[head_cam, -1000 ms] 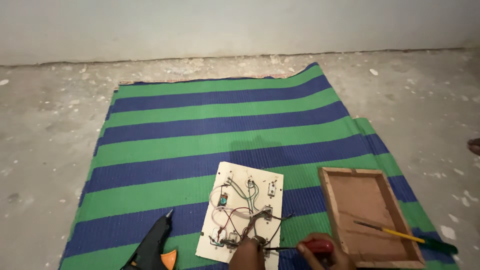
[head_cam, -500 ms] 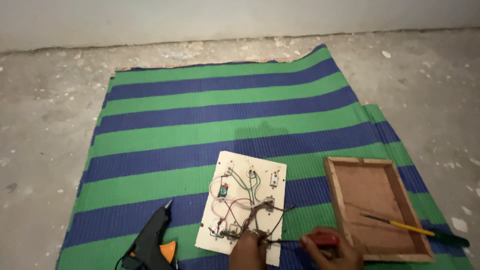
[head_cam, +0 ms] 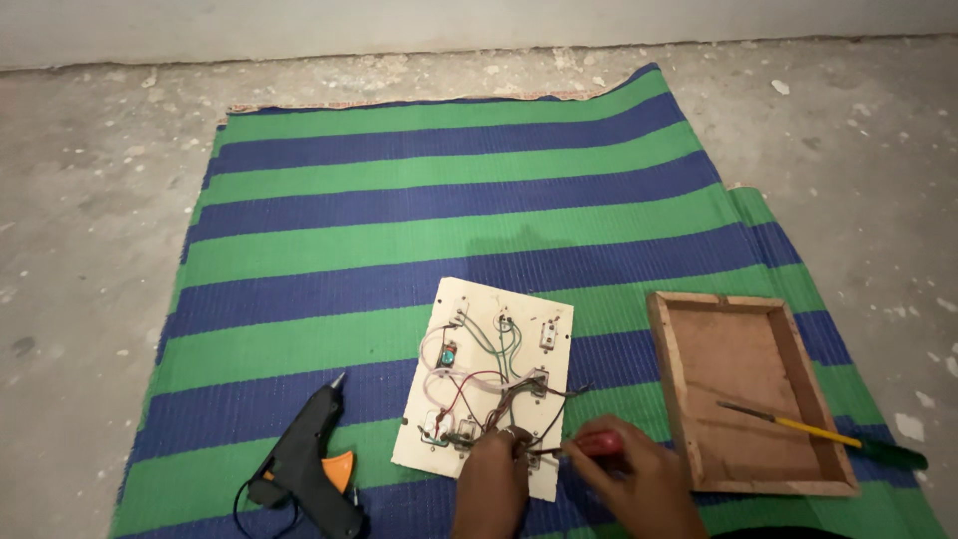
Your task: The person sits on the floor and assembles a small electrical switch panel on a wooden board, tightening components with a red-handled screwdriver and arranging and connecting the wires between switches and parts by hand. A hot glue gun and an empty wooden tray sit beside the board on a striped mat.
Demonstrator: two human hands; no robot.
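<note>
A cream rectangular board (head_cam: 487,329) with small switches and red, green and brown wires lies on a green and blue striped mat (head_cam: 399,230). My left hand (head_cam: 491,481) rests on the board's near edge, its fingers pinching a fitting and wires there. My right hand (head_cam: 639,484) grips a red-handled screwdriver (head_cam: 599,444) whose tip points left at that same fitting. Both hands sit at the bottom of the head view, partly cut off.
A black glue gun (head_cam: 304,464) with an orange trigger lies at the mat's lower left. A shallow wooden box (head_cam: 679,369) sits at the right, with a yellow and green screwdriver (head_cam: 828,436) across its corner. Bare concrete floor surrounds the mat; a wall runs behind.
The view has shifted slightly, so the mat and board sit a little higher and more central. My hands stay at the board's near edge with the screwdriver.
</note>
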